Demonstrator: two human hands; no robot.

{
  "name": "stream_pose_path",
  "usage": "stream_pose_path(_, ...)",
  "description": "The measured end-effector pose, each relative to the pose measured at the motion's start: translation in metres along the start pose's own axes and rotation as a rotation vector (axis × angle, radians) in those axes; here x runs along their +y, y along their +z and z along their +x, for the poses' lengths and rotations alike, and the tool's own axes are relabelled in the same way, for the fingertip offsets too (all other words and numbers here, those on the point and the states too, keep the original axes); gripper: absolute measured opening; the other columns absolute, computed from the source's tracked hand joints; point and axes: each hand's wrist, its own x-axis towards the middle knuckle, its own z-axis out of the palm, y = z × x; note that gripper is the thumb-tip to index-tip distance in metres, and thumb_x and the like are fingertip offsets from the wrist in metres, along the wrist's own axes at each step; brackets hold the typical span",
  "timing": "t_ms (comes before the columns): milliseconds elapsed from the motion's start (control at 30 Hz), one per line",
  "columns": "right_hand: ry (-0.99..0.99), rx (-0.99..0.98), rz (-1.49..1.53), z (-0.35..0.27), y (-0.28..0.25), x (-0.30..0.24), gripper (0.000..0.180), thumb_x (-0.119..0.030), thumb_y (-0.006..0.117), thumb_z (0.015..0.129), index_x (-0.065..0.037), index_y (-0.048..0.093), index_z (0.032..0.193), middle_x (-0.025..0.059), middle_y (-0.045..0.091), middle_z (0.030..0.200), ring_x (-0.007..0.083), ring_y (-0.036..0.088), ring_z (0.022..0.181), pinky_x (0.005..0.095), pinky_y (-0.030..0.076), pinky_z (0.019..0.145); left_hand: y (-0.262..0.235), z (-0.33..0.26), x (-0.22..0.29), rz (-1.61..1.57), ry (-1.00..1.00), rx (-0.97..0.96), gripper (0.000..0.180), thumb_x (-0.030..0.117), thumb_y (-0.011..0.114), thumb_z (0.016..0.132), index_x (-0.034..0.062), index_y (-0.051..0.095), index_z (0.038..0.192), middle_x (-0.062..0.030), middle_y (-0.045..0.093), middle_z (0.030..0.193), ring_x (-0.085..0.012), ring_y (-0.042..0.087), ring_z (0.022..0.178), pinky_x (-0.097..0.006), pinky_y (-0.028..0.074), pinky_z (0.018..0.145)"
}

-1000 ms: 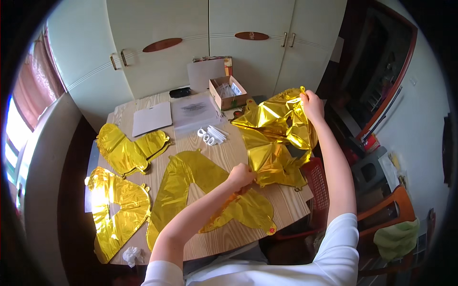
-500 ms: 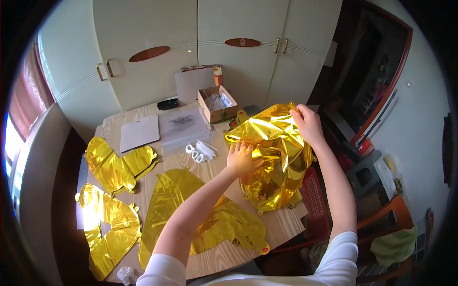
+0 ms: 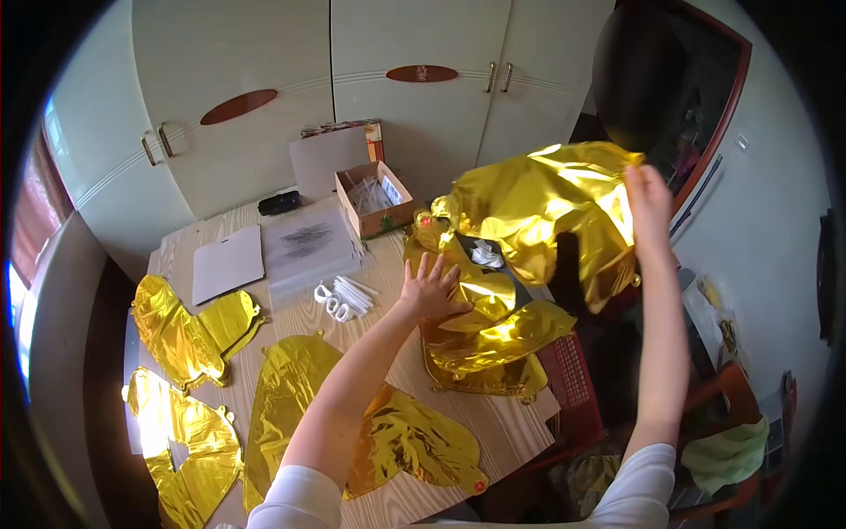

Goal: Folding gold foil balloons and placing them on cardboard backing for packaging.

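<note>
My right hand [image 3: 649,207] is closed on the edge of a gold foil balloon [image 3: 529,198], lifting the deflated, crinkled sheet above the table's right side. My left hand [image 3: 429,289] lies flat with fingers spread on more gold foil [image 3: 467,353] resting on the table. Whether the raised foil joins the foil underneath, I cannot tell. A flat gold balloon [image 3: 291,388] lies partly behind my left forearm. Two more flat gold balloons, one at the left edge [image 3: 181,331] and one nearer me [image 3: 189,450], lie beside it.
On the wooden table [image 3: 520,432] are white tubes and rings [image 3: 348,298], clear plastic bags [image 3: 308,247], a grey card [image 3: 227,264] and a cardboard box [image 3: 379,212]. Crumpled white material [image 3: 486,254] lies under the raised foil. A red basket [image 3: 573,370] and a chair [image 3: 727,397] stand right.
My right hand has moved right, pulling the foil up and outward, which uncovers the crumpled white material. My left hand stays on the foil. The whole view has shifted slightly.
</note>
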Motion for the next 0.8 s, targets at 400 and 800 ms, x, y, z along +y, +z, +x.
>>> stream_pose_path(400, 0.052, 0.247, 0.091, 0.008, -0.101, -0.011, 0.024, -0.023, 0.054, 0.102, 0.0, 0.061, 0.107, 0.0005, 0.063, 0.093, 0.005, 0.054, 0.086, 0.022, 0.045, 0.076, -0.015, 0.027, -0.013, 0.061, 0.064, -0.107, 0.118, 0.095, 0.041, 0.066, 0.0261, 0.012, 0.158, -0.0106, 0.009, 0.164, -0.0409, 0.003, 0.149, -0.066, 0.004, 0.115)
stream_pose_path(800, -0.36, 0.005, -0.337, -0.067, -0.028, -0.105, 0.012, -0.006, 0.059, 0.093, -0.003, 0.063, 0.104, 0.013, 0.069, 0.092, 0.0281, 0.069, 0.083, 0.034, 0.053, 0.072, 0.005, 0.038, -0.026, -0.304, -0.125, 0.425, 0.089, 0.077, 0.031, 0.09, 0.0127, 0.034, 0.151, -0.0135, 0.036, 0.154, -0.0335, 0.033, 0.142, -0.051, 0.028, 0.115)
